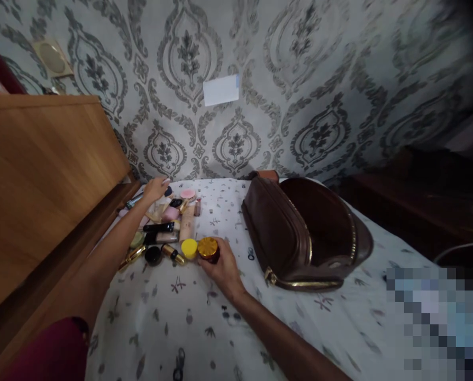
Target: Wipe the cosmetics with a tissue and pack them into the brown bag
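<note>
My right hand [225, 270] is wrapped round a small dark jar with a gold lid [208, 247], low over the cloth. Right beside that jar is a round yellow-lidded container [189, 248]. My left hand [155, 190] reaches to the back of a group of cosmetics, its fingers drawn together round something pale that I cannot make out. Near it are a pink round compact [188, 194] and a pink sponge-like piece [170, 214]. Closer to me lie a beige tube [187, 223], a black tube [159, 227], a black round pot [153, 255] and a gold-and-dark bottle [173, 254].
An unzipped brown leather bag [278, 233] stands on the patterned white cloth [189, 328] to the right. A wooden cabinet [49, 174] borders the left side. Behind is the papered wall [236, 143], with a white plate [221, 90] on it.
</note>
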Demonstrator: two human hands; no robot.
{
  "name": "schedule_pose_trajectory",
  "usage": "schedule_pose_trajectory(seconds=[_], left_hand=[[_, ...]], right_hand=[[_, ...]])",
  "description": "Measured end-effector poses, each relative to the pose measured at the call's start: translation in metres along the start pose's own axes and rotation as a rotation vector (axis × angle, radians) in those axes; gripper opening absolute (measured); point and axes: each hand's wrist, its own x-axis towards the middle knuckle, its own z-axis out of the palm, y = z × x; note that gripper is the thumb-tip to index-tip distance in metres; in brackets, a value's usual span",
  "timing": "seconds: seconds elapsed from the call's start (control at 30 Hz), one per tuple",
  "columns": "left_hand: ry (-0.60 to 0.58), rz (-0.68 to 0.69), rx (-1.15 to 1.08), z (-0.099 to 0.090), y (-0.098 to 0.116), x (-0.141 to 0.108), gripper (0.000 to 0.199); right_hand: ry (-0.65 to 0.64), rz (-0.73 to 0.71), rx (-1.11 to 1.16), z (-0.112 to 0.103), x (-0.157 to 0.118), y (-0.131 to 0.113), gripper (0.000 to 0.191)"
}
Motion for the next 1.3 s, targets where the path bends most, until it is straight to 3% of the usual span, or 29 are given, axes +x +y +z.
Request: schedule_pose_trajectory(seconds=[0.1,0.2,0.3,0.33,0.4,0.5,0.57,0.67,0.77,0.9,1.03,1.13,1.2,1.3], left_hand=[[0.087,0.087,-0.131,-0.01,0.029,-0.039,0.044],[0.095,0.227,-0.251,-0.015,0.067,-0.099,0.045],[0.103,0.51,-0.432,-0.008,0.105,-0.16,0.037],[0.106,0.545,-0.422,-0.004,0.116,-0.176,0.035],[0.077,0.487,-0.416,0.006,0.13,-0.193,0.035],[-0.082,0.29,-0.667,0.018,0.135,-0.193,0.034],[-0.178,0.21,-0.875,0.023,0.131,-0.185,0.031],[-0.21,0.173,-1.008,0.027,0.126,-0.181,0.036],[-0.223,0.084,-1.169,0.031,0.128,-0.192,0.044],[-0.137,-0.053,-1.395,0.037,0.137,-0.217,0.058],[0.045,0.043,-1.243,0.043,0.145,-0.236,0.062],[0.124,0.146,-1.144,0.047,0.147,-0.24,0.059],[0.17,0.178,-1.102,0.048,0.146,-0.239,0.059],[0.167,0.118,-1.115,0.047,0.14,-0.235,0.063]], right_hand=[[-0.004,-0.011,0.022,0.0,0.001,0.003,0.046],[-0.027,0.006,0.071,0.001,0.001,0.002,0.049],[-0.041,-0.005,0.063,0.003,0.0,-0.003,0.045],[-0.04,-0.023,0.051,0.003,-0.001,-0.005,0.04],[-0.031,-0.056,0.007,0.003,-0.006,-0.007,0.027],[-0.037,-0.069,-0.093,-0.002,-0.017,-0.011,0.02],[-0.054,-0.106,-0.118,-0.008,-0.025,-0.014,0.028],[-0.07,-0.177,-0.008,-0.016,-0.035,-0.019,0.045],[-0.079,-0.133,0.148,-0.02,-0.039,-0.022,0.051],[-0.108,0.042,0.354,-0.02,-0.038,-0.024,0.053],[-0.077,0.146,0.49,-0.024,-0.036,-0.027,0.059],[-0.071,0.192,0.574,-0.028,-0.037,-0.03,0.052],[-0.112,0.224,0.633,-0.03,-0.038,-0.033,0.047],[-0.233,0.264,0.709,-0.033,-0.04,-0.04,0.046]])
